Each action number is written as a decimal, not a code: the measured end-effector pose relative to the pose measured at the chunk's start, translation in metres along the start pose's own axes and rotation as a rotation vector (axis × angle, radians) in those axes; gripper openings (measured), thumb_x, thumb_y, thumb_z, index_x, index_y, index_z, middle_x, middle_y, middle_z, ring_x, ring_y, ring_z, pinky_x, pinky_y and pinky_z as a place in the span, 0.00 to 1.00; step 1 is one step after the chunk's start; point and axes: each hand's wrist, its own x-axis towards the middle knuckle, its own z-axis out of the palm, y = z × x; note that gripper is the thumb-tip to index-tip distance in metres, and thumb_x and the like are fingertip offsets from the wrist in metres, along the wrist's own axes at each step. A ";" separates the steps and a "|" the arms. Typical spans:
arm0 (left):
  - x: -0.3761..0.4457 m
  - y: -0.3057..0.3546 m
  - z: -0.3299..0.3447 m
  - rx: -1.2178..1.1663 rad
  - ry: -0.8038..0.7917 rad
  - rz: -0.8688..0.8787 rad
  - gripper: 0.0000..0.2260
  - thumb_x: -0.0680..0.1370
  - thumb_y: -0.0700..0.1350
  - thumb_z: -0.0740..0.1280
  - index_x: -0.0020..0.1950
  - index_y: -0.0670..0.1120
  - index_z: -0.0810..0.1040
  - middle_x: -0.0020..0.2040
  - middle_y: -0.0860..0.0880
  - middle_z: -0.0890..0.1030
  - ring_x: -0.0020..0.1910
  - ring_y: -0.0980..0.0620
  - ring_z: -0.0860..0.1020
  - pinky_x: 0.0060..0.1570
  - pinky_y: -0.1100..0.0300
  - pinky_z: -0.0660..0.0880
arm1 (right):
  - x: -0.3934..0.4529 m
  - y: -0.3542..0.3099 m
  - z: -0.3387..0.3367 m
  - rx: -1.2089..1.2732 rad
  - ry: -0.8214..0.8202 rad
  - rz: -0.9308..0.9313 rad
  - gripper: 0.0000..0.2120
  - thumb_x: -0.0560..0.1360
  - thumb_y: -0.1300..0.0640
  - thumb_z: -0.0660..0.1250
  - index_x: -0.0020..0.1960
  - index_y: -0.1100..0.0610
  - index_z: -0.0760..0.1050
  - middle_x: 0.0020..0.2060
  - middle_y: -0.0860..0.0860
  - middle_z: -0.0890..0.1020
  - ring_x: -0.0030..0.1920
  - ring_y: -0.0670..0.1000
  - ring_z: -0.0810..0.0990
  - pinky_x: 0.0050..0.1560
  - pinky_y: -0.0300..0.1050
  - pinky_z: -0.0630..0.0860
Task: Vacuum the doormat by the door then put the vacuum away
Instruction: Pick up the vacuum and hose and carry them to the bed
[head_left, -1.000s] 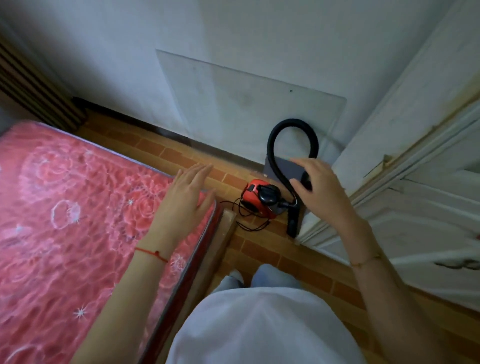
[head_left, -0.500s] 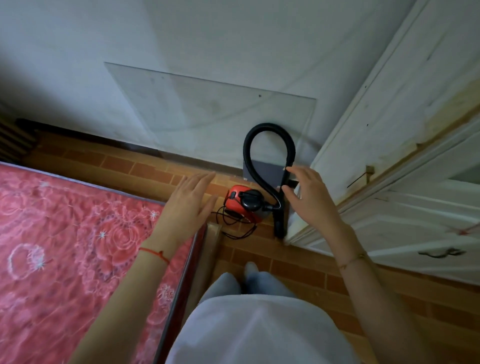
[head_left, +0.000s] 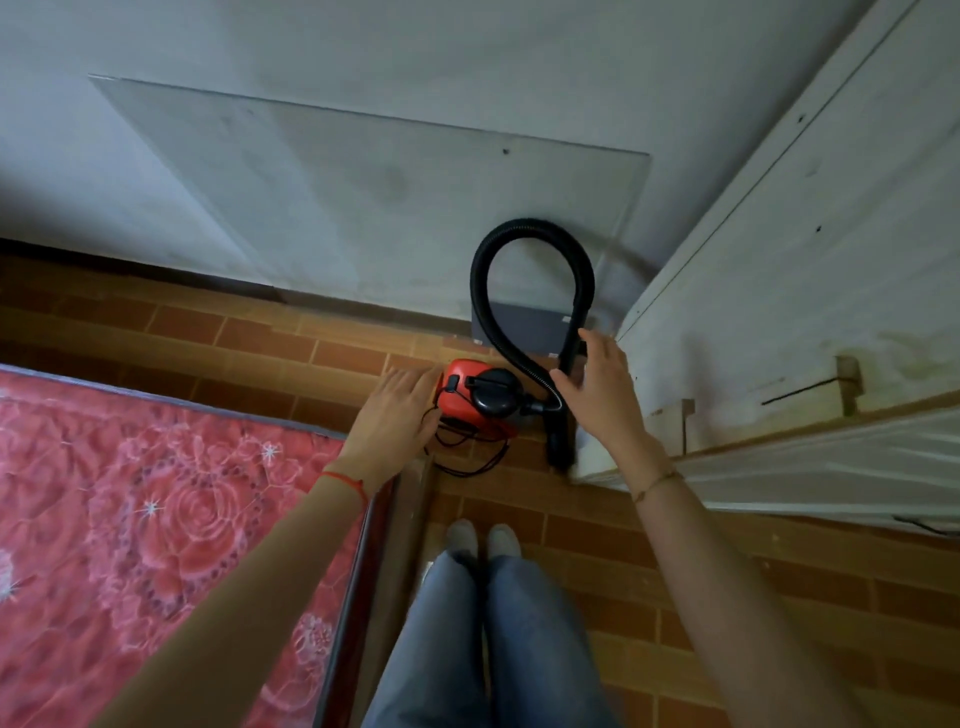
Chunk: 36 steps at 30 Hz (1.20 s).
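A small red vacuum (head_left: 457, 400) with a black top sits on the brick-pattern floor in the corner by the white door (head_left: 779, 312). Its black hose (head_left: 530, 226) loops up against the wall and comes down into a black tube (head_left: 558, 441) standing beside the door's edge. My left hand (head_left: 395, 410) rests with straight fingers on the red body's left side. My right hand (head_left: 602, 395) lies against the tube, thumb across the hose, fingers not visibly wrapped round it. A thin black cord (head_left: 467, 457) lies loose on the floor under the vacuum.
A clear glass pane (head_left: 363, 197) leans on the grey wall behind the vacuum. A dark grey flat panel (head_left: 530, 327) stands behind the hose loop. A bed with a red floral mattress (head_left: 156, 519) fills the left; my legs stand in the narrow gap beside it.
I have moved closer to the corner. My left hand went from hovering over the bed's corner onto the red body. My right hand came up against the tube.
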 end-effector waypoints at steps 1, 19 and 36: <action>0.009 -0.007 0.017 -0.001 -0.020 -0.002 0.23 0.77 0.41 0.66 0.72 0.41 0.68 0.66 0.42 0.74 0.66 0.43 0.72 0.73 0.50 0.59 | 0.011 0.009 0.014 0.008 -0.004 0.021 0.32 0.77 0.50 0.67 0.75 0.59 0.59 0.72 0.56 0.65 0.73 0.55 0.62 0.72 0.51 0.64; 0.104 -0.116 0.415 -0.024 -0.217 0.064 0.21 0.75 0.44 0.69 0.68 0.41 0.73 0.62 0.43 0.77 0.63 0.43 0.73 0.66 0.51 0.67 | 0.146 0.214 0.278 -0.015 0.225 0.117 0.54 0.67 0.43 0.76 0.78 0.63 0.48 0.75 0.61 0.57 0.75 0.60 0.57 0.75 0.54 0.58; 0.101 -0.169 0.670 0.268 -0.490 0.113 0.21 0.78 0.48 0.65 0.69 0.43 0.66 0.68 0.43 0.70 0.66 0.45 0.70 0.63 0.55 0.67 | 0.195 0.284 0.389 0.051 0.580 -0.064 0.57 0.67 0.42 0.76 0.78 0.65 0.42 0.78 0.58 0.52 0.77 0.56 0.56 0.75 0.42 0.55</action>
